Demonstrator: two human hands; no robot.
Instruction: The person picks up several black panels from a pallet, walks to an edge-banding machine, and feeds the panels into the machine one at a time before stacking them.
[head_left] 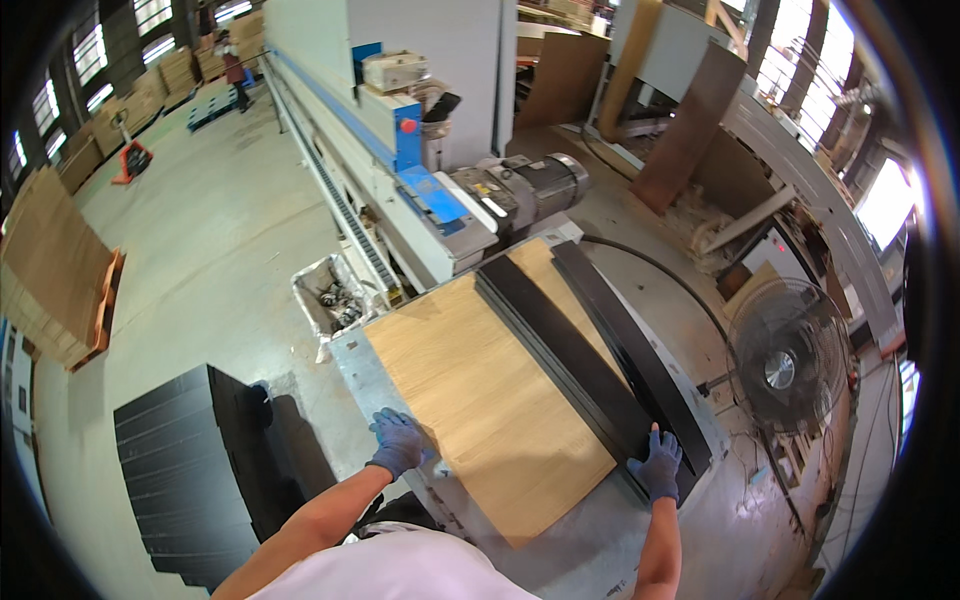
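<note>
From the head view, my left hand (pixel 398 441) lies flat and released on the near left edge of the wooden panel (pixel 480 390) at the frame's centre, while my right hand (pixel 658 466) presses the near end of the black strips (pixel 585 345) along its right side, on the desk (pixel 352 350). I judge steady, even pressure will keep the edges aligned toward the machine (pixel 400 120) above. My fingertips' grip on the strips is hard to make out.

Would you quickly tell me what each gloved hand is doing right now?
Left hand: open, resting flat at the near left edge of the wooden panel.
Right hand: fingers on the near end of the black strips; grip cannot be told.
</note>
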